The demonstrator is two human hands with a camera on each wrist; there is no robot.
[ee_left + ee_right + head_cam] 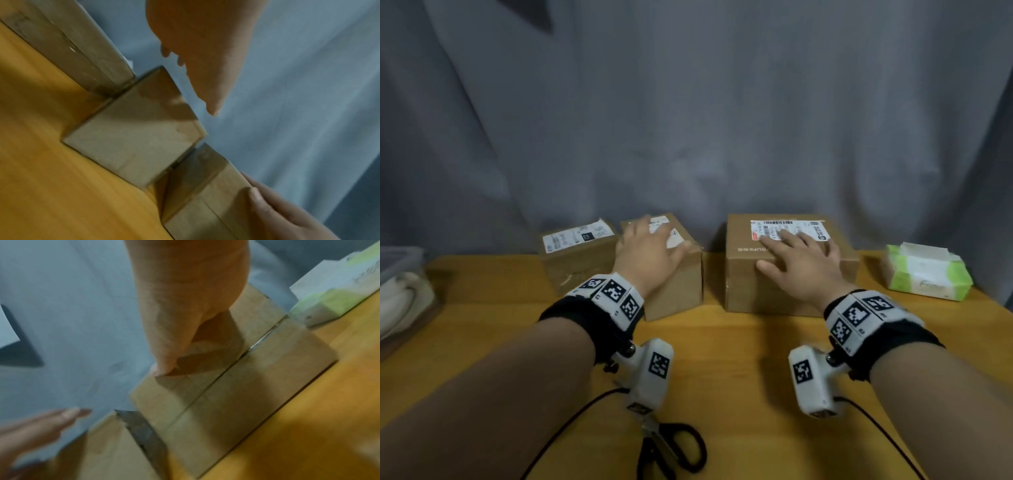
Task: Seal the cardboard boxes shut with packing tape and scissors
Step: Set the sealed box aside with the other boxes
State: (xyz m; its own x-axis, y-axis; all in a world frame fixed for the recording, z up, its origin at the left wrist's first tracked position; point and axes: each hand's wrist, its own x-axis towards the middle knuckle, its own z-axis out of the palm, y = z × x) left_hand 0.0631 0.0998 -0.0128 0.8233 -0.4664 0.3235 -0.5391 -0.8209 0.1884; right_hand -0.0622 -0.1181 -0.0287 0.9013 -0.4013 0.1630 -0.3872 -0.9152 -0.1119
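Cardboard, three boxes of it, stands in a row on the yellow wooden table [739, 346]. The small box [575, 257] sits just left of the left hand [650, 250], whose fingers are spread flat over the middle box [674, 274]; whether they touch its top is unclear. The right hand [801, 260] lies with fingers splayed on the large box [750, 284], thumb at its near top edge. A green tissue pack [928, 274] is further right. Black-handled scissors [667, 448] lie near the wrists, between them.
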